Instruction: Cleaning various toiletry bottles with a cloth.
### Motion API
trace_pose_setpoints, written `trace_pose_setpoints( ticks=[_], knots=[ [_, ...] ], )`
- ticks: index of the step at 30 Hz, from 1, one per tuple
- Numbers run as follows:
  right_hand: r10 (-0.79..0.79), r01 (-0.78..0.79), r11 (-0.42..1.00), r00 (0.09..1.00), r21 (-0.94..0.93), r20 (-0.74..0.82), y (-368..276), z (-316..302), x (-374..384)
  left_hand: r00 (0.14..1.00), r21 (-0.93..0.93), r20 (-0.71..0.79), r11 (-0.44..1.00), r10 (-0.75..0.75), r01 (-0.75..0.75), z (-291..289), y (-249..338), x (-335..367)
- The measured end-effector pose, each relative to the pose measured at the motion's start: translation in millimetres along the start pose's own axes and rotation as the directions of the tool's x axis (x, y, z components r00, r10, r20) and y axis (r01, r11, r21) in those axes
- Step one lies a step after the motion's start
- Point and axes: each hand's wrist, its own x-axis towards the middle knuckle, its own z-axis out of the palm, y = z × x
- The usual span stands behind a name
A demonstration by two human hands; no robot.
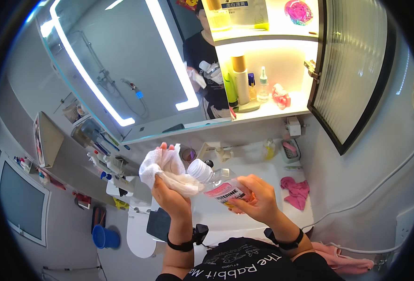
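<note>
My left hand (170, 199) is closed around a crumpled white wipe (162, 165), its thumb in front and fingertips showing behind the top edge. In my right hand (259, 200) I grip a clear mouthwash bottle (222, 188) with pinkish liquid and a printed label. The bottle tilts so that its white cap (199, 169) points up and left, towards the wipe. The wipe's lower edge is right by the cap; whether they touch I cannot tell. Both hands are held above the white washbasin (268, 218).
A lit cabinet (282, 111) stands open ahead, with bottles on its shelves and its ribbed glass door (352, 79) swung right. Left of it is a lighted mirror (122, 56). A pink cloth (295, 192) lies at the basin's right. Lower left are a toilet (139, 236) and a blue bucket (105, 237).
</note>
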Motion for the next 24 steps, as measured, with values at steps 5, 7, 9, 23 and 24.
trace_pose_setpoints(
  ticks=[5, 7, 9, 23, 24],
  knots=[
    [0.163, -0.161, 0.975, 0.987, 0.152, -0.002, -14, 5, 1, 0.844, 0.451, 0.527, 0.875, -0.1, -0.178, 7, 6, -4],
    [0.188, -0.195, 0.968, 0.98, 0.155, 0.058, 0, -5, -5, 0.796, 0.208, 0.465, 0.922, -0.388, 0.327, 4, 6, -7],
    [0.218, -0.233, 0.96, 0.97, 0.153, 0.113, 9, -10, -10, 0.784, 0.172, 0.505, 0.932, -0.361, 0.319, 3, 6, -8],
    [-0.143, 0.134, 0.88, 0.99, -0.456, 0.015, -4, -8, -5, 0.965, 0.422, 0.218, 0.906, -0.143, 0.039, 7, -3, -31],
    [-0.143, 0.135, 0.88, 0.99, -0.455, 0.017, -6, -10, -3, 0.954, 0.47, 0.253, 0.882, -0.159, 0.023, 5, -5, -29]
  ],
)
